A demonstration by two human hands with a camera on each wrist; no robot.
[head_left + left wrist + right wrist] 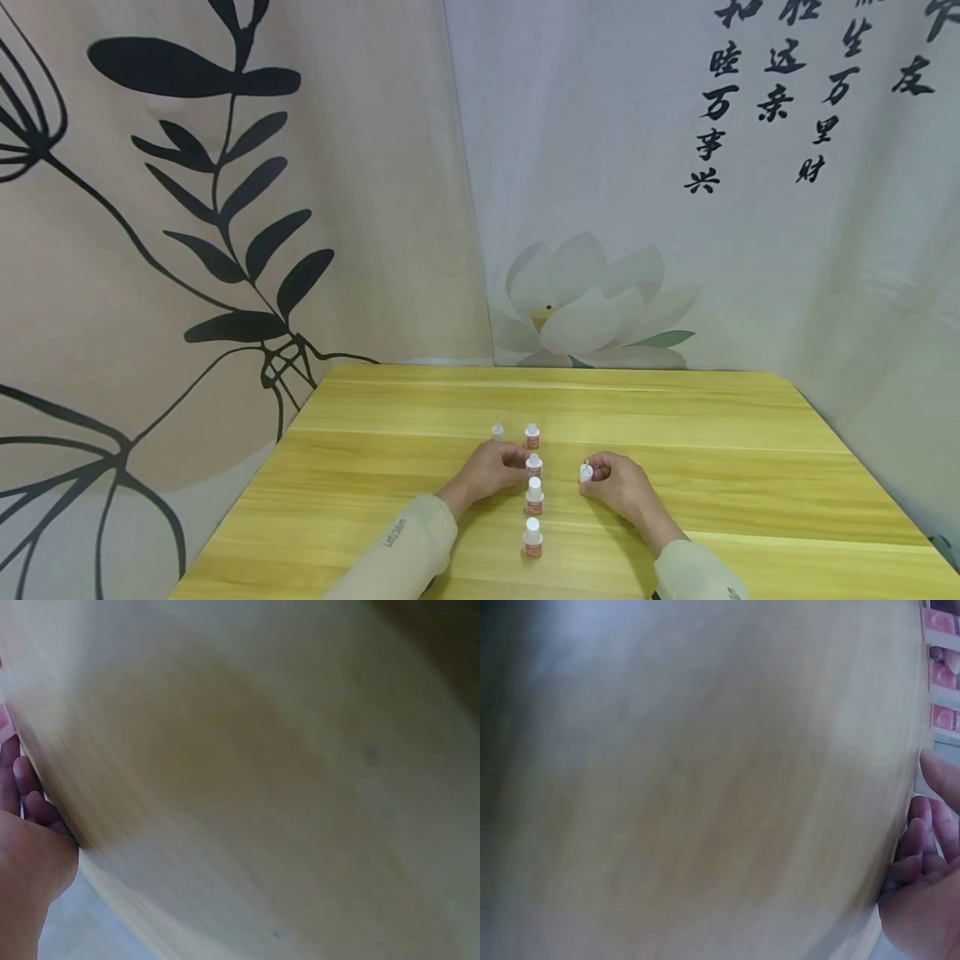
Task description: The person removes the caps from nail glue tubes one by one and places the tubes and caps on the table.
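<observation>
On the worktop, toward its near half, I see four small white-capped bottles with reddish labels standing upright in a line that runs away from me. My left hand comes in from the left and pinches the third bottle, counting from the near end, between thumb and fingers. The nearest bottle and the second bottle stand this side of it, and the farthest bottle stands just beyond. To the left of that one I make out a pale bottle, its lower part hidden behind the left hand. My right hand, to the right of the line and apart from it, holds a white bottle between narrowed thumb and fingers. From the left wrist I get mostly wood and a sliver of pink label at the fingertips; from the right wrist, pink labels crowd the edge and the held bottle is hard to tell. Behind the worktop hangs a curtain printed with dark leaves, a pale flower and black writing.
</observation>
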